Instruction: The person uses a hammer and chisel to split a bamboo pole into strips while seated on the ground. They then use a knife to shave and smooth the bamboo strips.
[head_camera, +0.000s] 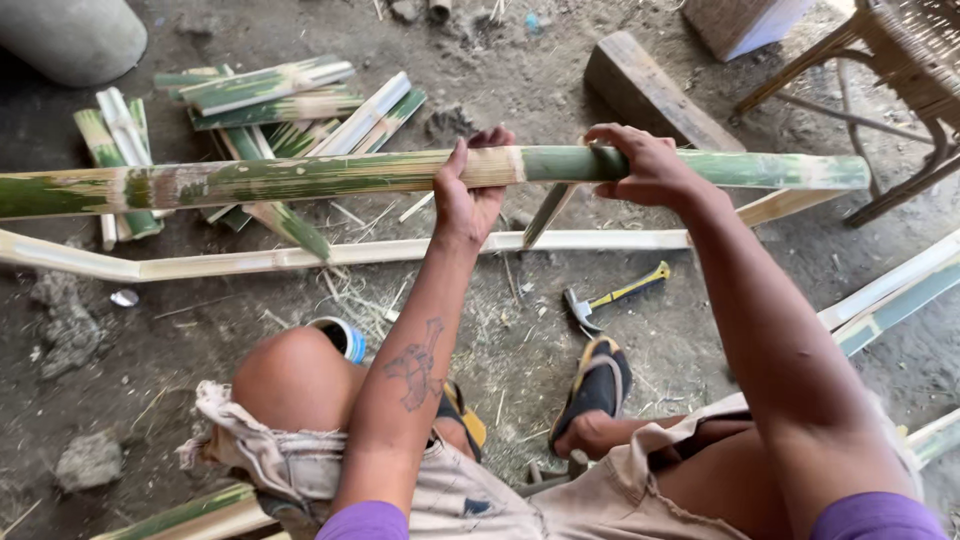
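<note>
Two hands (560, 175) mid-pole (300, 178), ends free

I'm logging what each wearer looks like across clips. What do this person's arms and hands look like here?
Both arms are bare from short purple sleeves down. The left hand and right hand wear no gloves, rings or watch that I can see. The left forearm carries a dark tattoo on its inner side.

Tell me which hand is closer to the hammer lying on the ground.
Right. The right hand grips the bamboo pole almost directly above the hammer; the left hand holds the pole farther to the hammer's left.
</note>
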